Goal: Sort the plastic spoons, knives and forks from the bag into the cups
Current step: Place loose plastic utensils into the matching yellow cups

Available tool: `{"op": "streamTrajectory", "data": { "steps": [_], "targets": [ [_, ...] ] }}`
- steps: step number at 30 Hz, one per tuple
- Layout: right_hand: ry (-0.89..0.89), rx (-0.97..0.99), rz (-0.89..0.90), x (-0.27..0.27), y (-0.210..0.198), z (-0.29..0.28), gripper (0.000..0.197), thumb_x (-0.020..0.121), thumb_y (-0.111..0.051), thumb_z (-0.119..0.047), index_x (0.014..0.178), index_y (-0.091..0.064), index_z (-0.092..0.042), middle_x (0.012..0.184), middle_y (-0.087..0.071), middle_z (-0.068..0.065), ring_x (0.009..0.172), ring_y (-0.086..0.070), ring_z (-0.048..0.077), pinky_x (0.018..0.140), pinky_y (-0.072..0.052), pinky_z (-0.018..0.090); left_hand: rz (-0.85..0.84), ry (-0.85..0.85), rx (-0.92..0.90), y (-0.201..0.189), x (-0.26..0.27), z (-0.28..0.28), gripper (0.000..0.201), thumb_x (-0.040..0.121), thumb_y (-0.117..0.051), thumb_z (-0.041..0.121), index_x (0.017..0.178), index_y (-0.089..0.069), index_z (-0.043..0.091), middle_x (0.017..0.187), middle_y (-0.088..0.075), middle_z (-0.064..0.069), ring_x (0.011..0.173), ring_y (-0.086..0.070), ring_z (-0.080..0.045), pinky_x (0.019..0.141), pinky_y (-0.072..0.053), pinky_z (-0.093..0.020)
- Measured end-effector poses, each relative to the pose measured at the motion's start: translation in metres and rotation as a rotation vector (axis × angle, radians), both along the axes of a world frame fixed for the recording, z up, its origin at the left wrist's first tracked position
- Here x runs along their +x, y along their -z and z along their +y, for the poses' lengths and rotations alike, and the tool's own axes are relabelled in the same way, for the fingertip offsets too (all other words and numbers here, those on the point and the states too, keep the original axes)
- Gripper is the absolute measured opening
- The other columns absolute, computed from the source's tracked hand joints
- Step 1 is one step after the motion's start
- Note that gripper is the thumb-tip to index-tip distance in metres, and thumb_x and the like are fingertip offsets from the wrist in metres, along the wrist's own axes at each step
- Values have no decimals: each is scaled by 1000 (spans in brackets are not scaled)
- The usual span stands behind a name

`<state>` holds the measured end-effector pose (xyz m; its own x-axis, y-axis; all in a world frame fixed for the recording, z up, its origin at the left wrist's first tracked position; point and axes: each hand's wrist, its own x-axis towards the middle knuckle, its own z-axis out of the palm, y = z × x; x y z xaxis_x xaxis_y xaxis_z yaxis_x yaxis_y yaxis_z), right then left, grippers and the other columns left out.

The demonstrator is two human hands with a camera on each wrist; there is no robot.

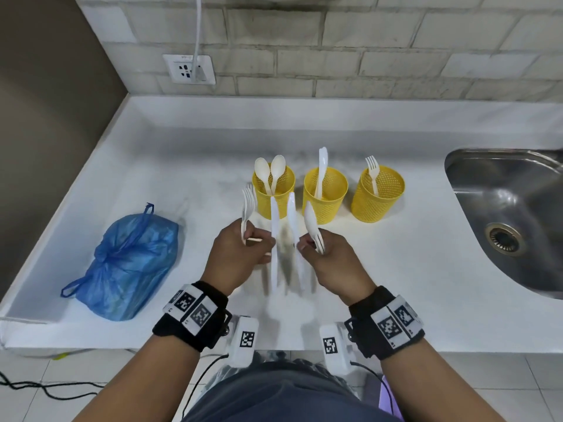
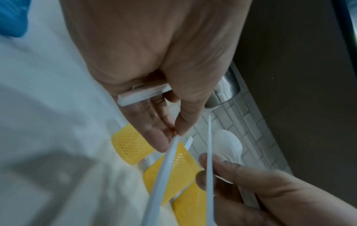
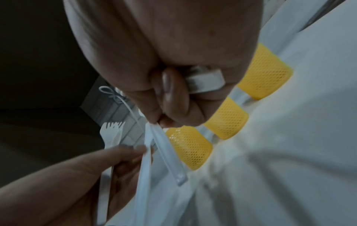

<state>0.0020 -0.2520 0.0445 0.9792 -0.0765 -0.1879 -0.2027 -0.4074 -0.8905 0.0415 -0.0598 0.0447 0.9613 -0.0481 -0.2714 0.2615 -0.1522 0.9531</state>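
Note:
Three yellow mesh cups stand in a row: the left cup [image 1: 273, 193] has two spoons, the middle cup [image 1: 325, 196] a knife, the right cup [image 1: 378, 196] a fork. In front of them my left hand [image 1: 266, 243] grips two white forks [image 1: 247, 205] in its palm and pinches a white knife [image 1: 274, 239] with thumb and fingertip. My right hand [image 1: 303, 246] grips spoons [image 1: 311, 222] and pinches a second knife [image 1: 293, 226]. The two knives hang side by side between the hands. The tied blue bag [image 1: 128, 269] lies at the left.
A steel sink [image 1: 511, 214] is sunk into the white counter [image 1: 411, 269] at the right. A brown wall closes off the left side, and a brick wall with a socket [image 1: 189, 70] and cable stands at the back. The counter's front edge runs just under my wrists.

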Motion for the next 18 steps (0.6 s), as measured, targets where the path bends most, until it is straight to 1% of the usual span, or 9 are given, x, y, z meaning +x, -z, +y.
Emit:
{"op": "streamTrajectory", "data": {
  "steps": [2,3,4,6,8,11,14,15,18],
  "targets": [
    [-14,-27,-33,4,-2,10,21,102,-59,-21,84,-60,-10,69,-60,-7,62,-53,8,61,-38,27,-30,19,-32,-8,4,-2,39,86,-73,-4,77,-38,11,97,-76,-15,92,-73,-42,80,-64,-50],
    [-15,-46,-47,6,-1,13,20,102,-58,-22,87,-61,-8,75,-63,-1,69,-57,14,64,-41,30,-37,27,-44,-11,6,-2,39,87,-73,-5,76,-39,11,98,-75,-17,93,-73,-42,80,-64,-50],
    [-12,-61,-59,8,0,17,20,103,-58,-22,89,-61,-8,80,-65,4,75,-59,19,67,-42,31,-41,40,-57,-13,7,-2,39,88,-72,-5,75,-40,12,100,-74,-19,93,-73,-42,80,-64,-50],
    [0,-66,-74,11,3,21,18,103,-58,-23,91,-61,-10,83,-66,4,78,-60,20,67,-42,28,-36,66,-85,-16,9,-2,40,88,-73,-5,74,-40,13,103,-72,-22,94,-73,-43,80,-63,-51],
    [20,-51,-79,13,3,26,16,102,-60,-23,91,-61,-12,83,-66,2,76,-60,16,66,-41,27,-32,82,-104,-17,10,0,41,88,-73,-5,74,-39,12,103,-72,-23,93,-73,-43,80,-63,-51],
    [30,-3,-60,17,4,33,16,102,-61,-22,86,-60,-18,74,-62,-5,61,-56,4,61,-38,23,-27,100,-128,-16,14,4,43,89,-71,-7,74,-36,12,104,-72,-25,93,-74,-44,79,-64,-48],
    [70,42,-62,22,4,41,13,100,-64,-22,90,-65,-13,80,-72,0,62,-60,5,64,-43,27,-37,134,-155,-18,18,11,42,90,-71,-7,74,-37,12,107,-72,-26,92,-75,-44,82,-62,-55],
    [89,72,-62,23,3,42,14,99,-66,-22,90,-66,-11,82,-73,2,58,-60,5,61,-43,26,-42,150,-165,-20,19,13,42,90,-71,-7,74,-37,12,107,-72,-25,91,-75,-42,83,-62,-56],
    [164,184,-58,26,-4,48,16,97,-70,-19,88,-66,-6,83,-74,14,44,-52,3,47,-35,10,-67,224,-189,-24,23,20,43,88,-73,-8,78,-37,12,108,-74,-22,90,-77,-39,87,-61,-55]
  ]
}}
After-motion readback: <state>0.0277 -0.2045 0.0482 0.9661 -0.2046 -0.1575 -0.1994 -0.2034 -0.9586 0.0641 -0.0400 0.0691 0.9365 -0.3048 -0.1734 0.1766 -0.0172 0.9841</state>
